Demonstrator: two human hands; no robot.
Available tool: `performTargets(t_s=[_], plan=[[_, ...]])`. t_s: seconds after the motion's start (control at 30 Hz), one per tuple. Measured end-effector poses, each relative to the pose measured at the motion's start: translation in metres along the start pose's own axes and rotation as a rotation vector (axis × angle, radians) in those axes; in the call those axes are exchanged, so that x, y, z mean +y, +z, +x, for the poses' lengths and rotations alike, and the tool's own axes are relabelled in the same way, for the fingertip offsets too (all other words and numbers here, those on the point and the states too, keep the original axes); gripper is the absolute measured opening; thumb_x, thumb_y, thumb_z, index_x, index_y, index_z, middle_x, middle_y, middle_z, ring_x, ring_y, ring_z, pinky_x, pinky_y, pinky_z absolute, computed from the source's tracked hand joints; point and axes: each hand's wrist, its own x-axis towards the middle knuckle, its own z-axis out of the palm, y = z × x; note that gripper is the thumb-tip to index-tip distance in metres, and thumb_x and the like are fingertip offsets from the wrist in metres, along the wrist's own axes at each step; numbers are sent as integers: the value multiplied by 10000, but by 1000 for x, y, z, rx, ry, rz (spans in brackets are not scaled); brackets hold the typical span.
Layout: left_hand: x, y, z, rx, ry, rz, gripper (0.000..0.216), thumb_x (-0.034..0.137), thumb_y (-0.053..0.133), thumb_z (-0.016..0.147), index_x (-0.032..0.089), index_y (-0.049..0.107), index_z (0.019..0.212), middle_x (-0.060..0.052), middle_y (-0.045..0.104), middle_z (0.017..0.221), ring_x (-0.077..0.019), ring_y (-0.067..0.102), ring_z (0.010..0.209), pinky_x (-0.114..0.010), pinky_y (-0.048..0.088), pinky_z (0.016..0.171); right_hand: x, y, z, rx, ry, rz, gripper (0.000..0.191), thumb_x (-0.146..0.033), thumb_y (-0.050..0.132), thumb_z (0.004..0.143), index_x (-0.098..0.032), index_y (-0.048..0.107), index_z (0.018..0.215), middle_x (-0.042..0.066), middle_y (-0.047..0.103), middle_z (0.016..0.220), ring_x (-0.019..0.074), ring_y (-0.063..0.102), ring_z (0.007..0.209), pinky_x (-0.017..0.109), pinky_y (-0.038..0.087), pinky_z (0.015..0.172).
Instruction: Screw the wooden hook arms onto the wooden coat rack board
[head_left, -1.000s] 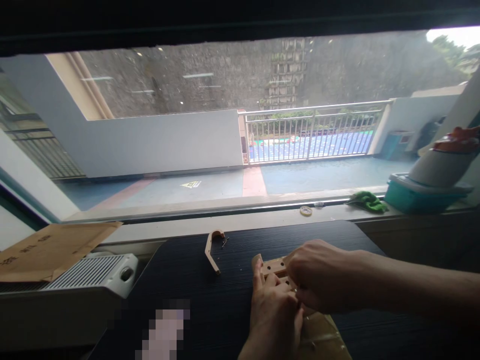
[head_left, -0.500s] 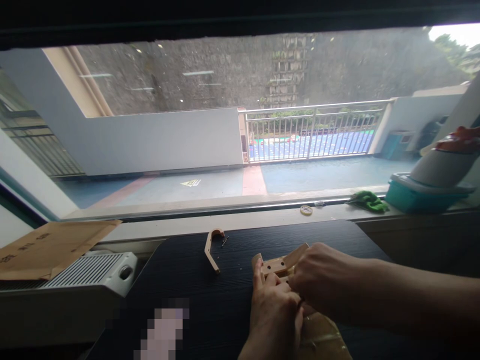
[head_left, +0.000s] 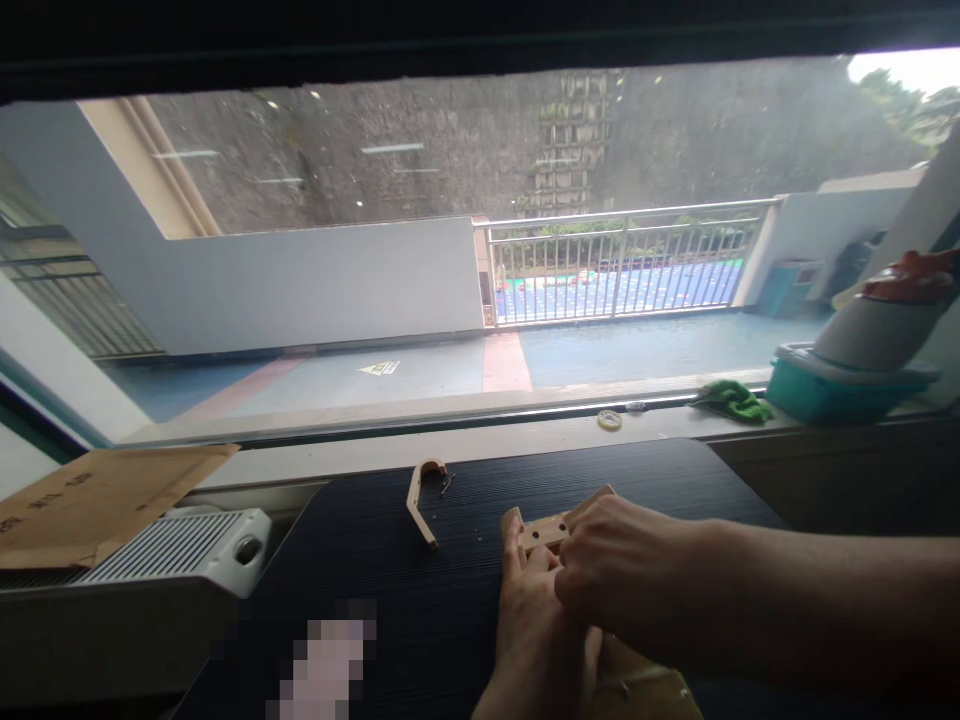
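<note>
A light wooden piece point(head_left: 541, 533) with dark round holes lies on the dark table, partly covered by both hands. My left hand point(head_left: 534, 605) is closed on it, with fingers along its near side and left end. Curled into a fist, my right hand point(head_left: 611, 555) presses close against the left one, over the right part of the wood. Whatever it grips is hidden. Below the hands shows a yellowish, shiny sheet or bag point(head_left: 649, 690). A curved wooden hook-shaped piece point(head_left: 417, 503) rests further left, beside small thin screw-like bits point(head_left: 448, 485).
Black table point(head_left: 360, 560) stands against a window sill point(head_left: 517, 440). On the sill are a tape roll point(head_left: 609, 421), a green cloth point(head_left: 735, 401) and a teal box point(head_left: 832, 388). At left, a brown paper envelope point(head_left: 112, 500) lies over a white vented unit point(head_left: 225, 540).
My right fist has shifted left, covering more of the wooden piece and the left hand. My left hand keeps its hold. The view has moved slightly.
</note>
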Motion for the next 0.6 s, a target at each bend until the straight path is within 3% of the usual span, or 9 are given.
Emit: performTargets(t_s=[0.33,0.6], plan=[[1,-17,-3,-32,-18,-110,139,177,611,749,286,697,740,36,704,769,-216,587,922,-587,38,1099,2,-3,-11,69,242,205,103,-133,552,744,-177,646,739,44,645,711,164,591,716,243,358,605],[-2,-8,-4,19,-3,-72,126,220,599,779,286,706,787,15,702,793,-213,590,910,-552,47,1111,5,12,-4,49,105,58,124,-58,597,710,-158,649,660,44,647,681,141,564,595,259,291,520]])
